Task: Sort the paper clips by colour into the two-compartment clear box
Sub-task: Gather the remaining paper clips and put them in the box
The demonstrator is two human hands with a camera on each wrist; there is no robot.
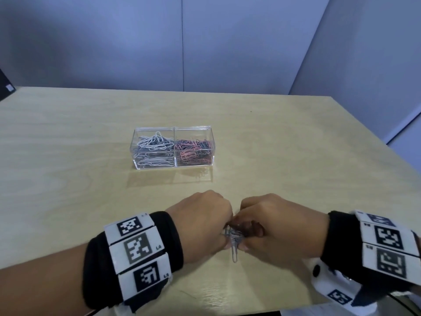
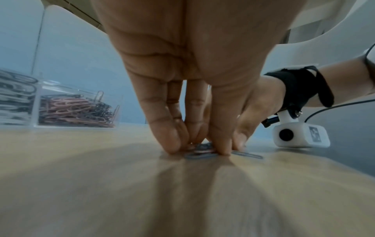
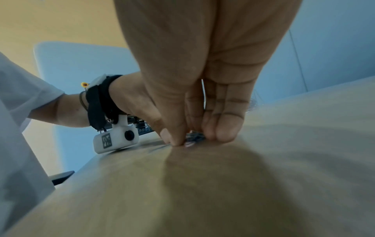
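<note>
Grey clips (image 1: 232,236) pinched by both hands' fingers (image 2: 172,141); pink one visible only from left wrist.

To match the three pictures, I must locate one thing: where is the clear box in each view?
Head: the clear box stands mid-table, beyond both hands.
Left wrist: clear box at the left edge, on the table.
Right wrist: not in view.
Shared landmark: the small clip pile under the fingertips.

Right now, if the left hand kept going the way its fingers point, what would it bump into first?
The left hand points its fingers down onto the small heap of paper clips on the table. It already touches them, so likely the clips, then the tabletop.
</note>
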